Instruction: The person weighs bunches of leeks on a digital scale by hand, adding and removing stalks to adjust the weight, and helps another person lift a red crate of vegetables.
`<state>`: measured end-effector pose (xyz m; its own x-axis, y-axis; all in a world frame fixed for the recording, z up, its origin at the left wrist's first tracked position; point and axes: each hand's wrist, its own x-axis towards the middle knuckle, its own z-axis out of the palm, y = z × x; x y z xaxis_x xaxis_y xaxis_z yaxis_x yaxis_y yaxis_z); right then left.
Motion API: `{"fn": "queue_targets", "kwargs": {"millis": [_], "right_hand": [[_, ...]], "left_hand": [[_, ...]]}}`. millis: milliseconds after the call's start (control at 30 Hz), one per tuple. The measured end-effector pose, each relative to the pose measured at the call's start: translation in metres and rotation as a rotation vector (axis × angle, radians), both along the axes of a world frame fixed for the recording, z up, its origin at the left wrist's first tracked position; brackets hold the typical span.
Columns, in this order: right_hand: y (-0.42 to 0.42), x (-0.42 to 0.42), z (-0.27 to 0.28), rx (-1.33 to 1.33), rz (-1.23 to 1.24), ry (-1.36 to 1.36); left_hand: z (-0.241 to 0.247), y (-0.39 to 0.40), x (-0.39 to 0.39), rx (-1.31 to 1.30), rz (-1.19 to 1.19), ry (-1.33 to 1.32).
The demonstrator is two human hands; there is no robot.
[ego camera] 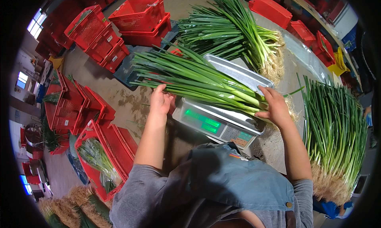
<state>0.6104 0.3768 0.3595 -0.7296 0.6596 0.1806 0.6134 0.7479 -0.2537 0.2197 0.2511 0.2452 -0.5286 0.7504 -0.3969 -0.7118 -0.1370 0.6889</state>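
A bunch of long green onions (202, 79) lies across the metal tray (238, 68) of a digital scale (208, 124), its leaves pointing left and its roots right. My left hand (162, 100) is under the leafy end, at the bunch's lower edge, with the palm up. My right hand (274, 105) is around the white stems near the roots, thumb below and fingers above. The scale's green display is lit. Behind the tray, a larger pile of green onions (238, 34) lies on the table (293, 79), roots to the right.
Another large pile of green onions (333, 132) stands at the right. Red plastic crates (140, 17) are stacked at the upper left, and more (71, 109) stand at the left. One crate (122, 144) holds bagged greens (98, 156). Rooted bundles (68, 210) lie at the lower left.
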Motion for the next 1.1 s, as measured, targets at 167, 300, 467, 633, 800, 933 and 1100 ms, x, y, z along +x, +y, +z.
{"fn": "queue_targets", "kwargs": {"millis": [167,300,467,633,800,933,1100], "right_hand": [[-0.015,0.002,0.006,0.053,-0.038,0.059],[-0.019,0.005,0.014,0.041,-0.091,0.165],[-0.022,0.015,0.031,0.198,-0.175,0.385],[-0.013,0.025,0.033,0.177,-0.265,0.360],[0.010,0.025,-0.005,0.000,-0.191,0.176],[0.023,0.019,-0.025,-0.182,-0.173,-0.034],[0.031,0.010,-0.030,-0.211,-0.176,-0.053]], "left_hand": [[-0.018,-0.013,-0.002,-0.042,-0.040,-0.071],[-0.013,-0.029,0.004,-0.107,0.012,-0.038],[0.010,-0.052,0.008,-0.285,0.258,0.209],[0.035,-0.061,0.011,-0.220,0.461,0.610],[0.067,-0.050,0.051,-0.213,0.334,1.409],[0.079,-0.026,0.107,-0.064,-0.133,1.928],[0.054,0.020,0.157,0.234,-0.492,2.205]]}}
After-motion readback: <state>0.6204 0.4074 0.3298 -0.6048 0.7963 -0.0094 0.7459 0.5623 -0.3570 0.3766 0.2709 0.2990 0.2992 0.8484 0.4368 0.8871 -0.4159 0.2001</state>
